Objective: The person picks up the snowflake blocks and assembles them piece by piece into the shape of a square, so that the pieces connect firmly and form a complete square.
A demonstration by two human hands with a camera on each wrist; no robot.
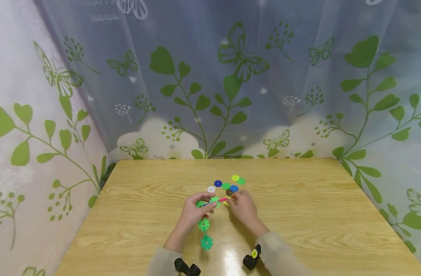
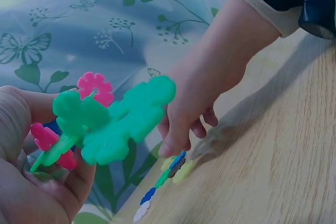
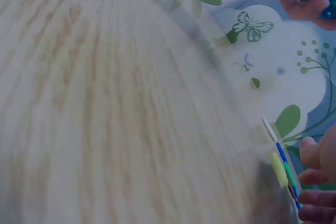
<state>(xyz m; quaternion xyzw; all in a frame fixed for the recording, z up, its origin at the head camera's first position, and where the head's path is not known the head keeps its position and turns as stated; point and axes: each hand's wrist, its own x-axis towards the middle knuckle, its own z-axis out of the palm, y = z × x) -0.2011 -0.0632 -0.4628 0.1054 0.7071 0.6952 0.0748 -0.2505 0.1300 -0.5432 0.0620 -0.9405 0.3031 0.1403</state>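
Your left hand (image 1: 192, 210) has the joined flower discs (image 2: 128, 124) raised over the table (image 1: 127, 214), thumb and fingers bent round the cluster in a firm pinch. Green pieces meet at angles, notch in notch, with pink discs (image 2: 95, 88) either side; this grip on the inner part probably leaves the outer rims bare for more joining. Below it in the head view, a green disc (image 1: 201, 227) and a darker green disc (image 1: 207, 247) trail towards you, seemingly part of the same chain and clear of your palm. Your right hand (image 1: 245, 207) is down by the loose pieces, fingers bent, tips partly hidden; cannot tell how far apart they are or whether they have hold of anything. Just beyond lie a white disc (image 1: 211, 189), dark blue disc (image 1: 218, 183), brown disc (image 1: 229, 192) and brighter blue disc (image 1: 234, 188), with a yellow disc (image 1: 235, 178) farther out. Flat and bunched there, they seem placed for short reaches, one hand steadying, the other fetching.
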